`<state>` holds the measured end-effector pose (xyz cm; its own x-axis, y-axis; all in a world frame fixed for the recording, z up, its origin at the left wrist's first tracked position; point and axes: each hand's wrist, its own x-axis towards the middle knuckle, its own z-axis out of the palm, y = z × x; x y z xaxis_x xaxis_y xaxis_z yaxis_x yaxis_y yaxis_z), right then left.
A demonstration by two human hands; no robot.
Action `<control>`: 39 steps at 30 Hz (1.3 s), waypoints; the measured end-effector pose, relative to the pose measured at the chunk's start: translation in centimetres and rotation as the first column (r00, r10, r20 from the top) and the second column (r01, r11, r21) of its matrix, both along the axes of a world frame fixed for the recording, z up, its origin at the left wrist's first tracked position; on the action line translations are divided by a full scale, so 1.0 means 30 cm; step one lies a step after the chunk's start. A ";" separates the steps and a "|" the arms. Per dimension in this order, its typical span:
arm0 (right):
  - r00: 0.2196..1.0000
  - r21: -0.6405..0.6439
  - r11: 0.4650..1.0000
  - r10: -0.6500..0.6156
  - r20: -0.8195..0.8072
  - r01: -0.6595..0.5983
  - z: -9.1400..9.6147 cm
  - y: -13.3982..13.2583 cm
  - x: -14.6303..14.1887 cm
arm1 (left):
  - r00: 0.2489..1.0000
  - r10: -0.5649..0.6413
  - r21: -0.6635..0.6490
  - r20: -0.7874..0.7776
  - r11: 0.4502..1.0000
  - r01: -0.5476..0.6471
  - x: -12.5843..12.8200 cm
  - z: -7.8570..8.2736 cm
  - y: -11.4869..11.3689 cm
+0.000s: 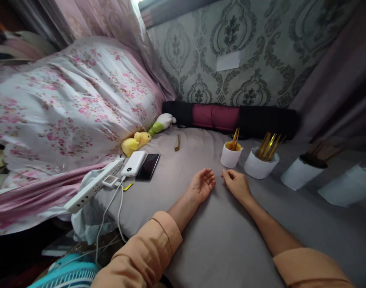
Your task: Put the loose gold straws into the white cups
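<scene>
My left hand (201, 185) rests on the grey sheet (219, 236), palm turned up, fingers loosely curled and apart, holding nothing. My right hand (237, 185) lies beside it, fingers bent toward the sheet, nothing visible in it. Just beyond the right hand stands a small white cup (230, 155) with orange-yellow sticks in it. Right of it a wider white cup (261, 164) holds several golden-brown sticks. Two more white cups (299, 172) (345, 186) stand further right, blurred.
A dark phone (148, 167), a white power bank (133, 163) and a white power strip (93, 186) with cables lie at the left. A loose stick (177, 143), plush toys (141, 140), a floral duvet (69, 100) and a black-and-maroon roll (231, 117) border the bed.
</scene>
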<state>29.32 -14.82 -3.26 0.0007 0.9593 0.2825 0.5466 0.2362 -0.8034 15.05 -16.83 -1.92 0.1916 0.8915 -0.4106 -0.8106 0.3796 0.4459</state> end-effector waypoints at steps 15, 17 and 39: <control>1.000 -0.021 1.000 0.000 -0.007 0.000 -0.004 0.001 0.001 | 0.878 -0.117 -0.115 -0.463 0.991 0.071 -0.075 0.070 0.120; 1.000 -0.023 1.000 0.000 -0.007 0.000 -0.003 0.000 0.000 | 0.828 -0.109 -0.097 -0.551 0.993 0.066 -0.103 0.080 0.147; 0.999 -0.037 0.999 0.010 0.034 -0.009 0.001 -0.005 -0.003 | -0.193 0.038 0.043 -0.981 0.999 -0.023 -0.484 0.119 0.374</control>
